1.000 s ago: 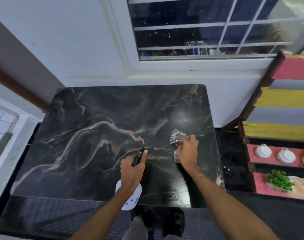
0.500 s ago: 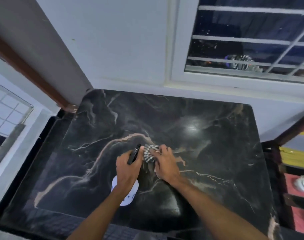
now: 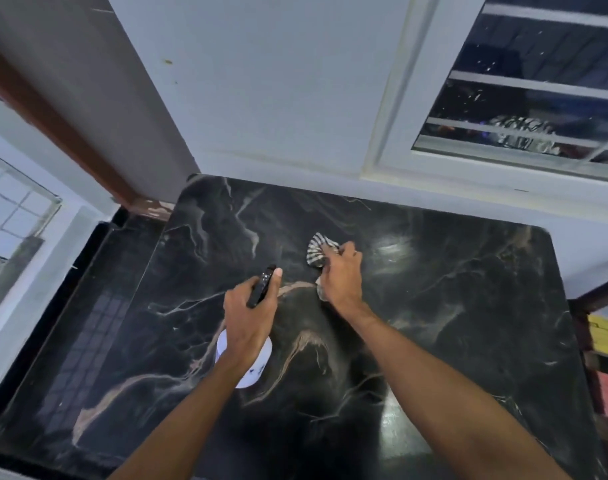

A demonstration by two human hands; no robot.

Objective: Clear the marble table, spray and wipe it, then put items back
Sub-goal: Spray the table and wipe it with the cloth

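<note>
The black marble table (image 3: 468,306) with pale veins fills the middle of the head view, and nothing stands on it. My left hand (image 3: 250,317) holds a white spray bottle (image 3: 257,365) with a black trigger head (image 3: 262,285) just above the table's centre. To its right, my right hand (image 3: 340,275) presses a crumpled black-and-white striped cloth (image 3: 318,251) flat against the marble, toward the far half of the top. Most of the bottle's body is hidden under my left hand and wrist.
A white wall and a barred window (image 3: 524,98) rise directly behind the table. A brown wooden beam (image 3: 53,126) runs diagonally at the far left. Dark tiled floor (image 3: 88,323) lies left of the table. A coloured shelf edge (image 3: 607,341) shows at the right.
My right hand has slid the cloth away from me and to the right, apart from the spray bottle it was next to. The view has turned further left.
</note>
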